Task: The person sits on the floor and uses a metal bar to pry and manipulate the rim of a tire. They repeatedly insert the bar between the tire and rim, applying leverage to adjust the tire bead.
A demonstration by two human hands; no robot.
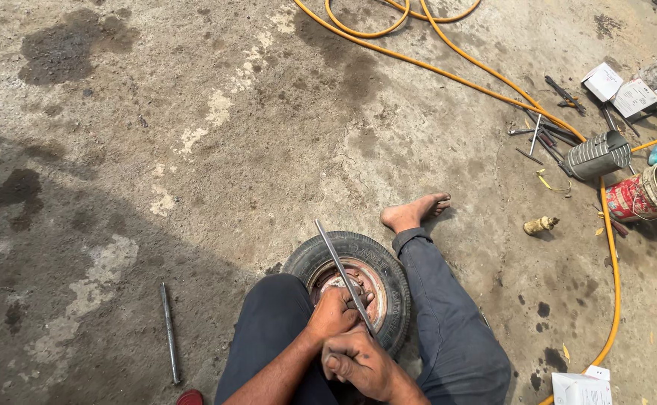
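Observation:
A small black tyre (388, 271) on a rusty reddish rim (373, 279) lies flat on the concrete between my legs. A long flat metal lever (334, 255) slants from the rim up to the left. My left hand (334, 310) is closed around the lever right at the rim. My right hand (358, 361) grips the same lever lower down, nearer to me. My bare foot (417, 211) rests just beyond the tyre.
A second metal bar (169, 332) lies on the ground at the left. An orange hose (493, 75) loops across the top and down the right side. Hand tools (550, 135), a finned metal cylinder (597, 155), a red tin (643, 195) and small cartons sit at the right.

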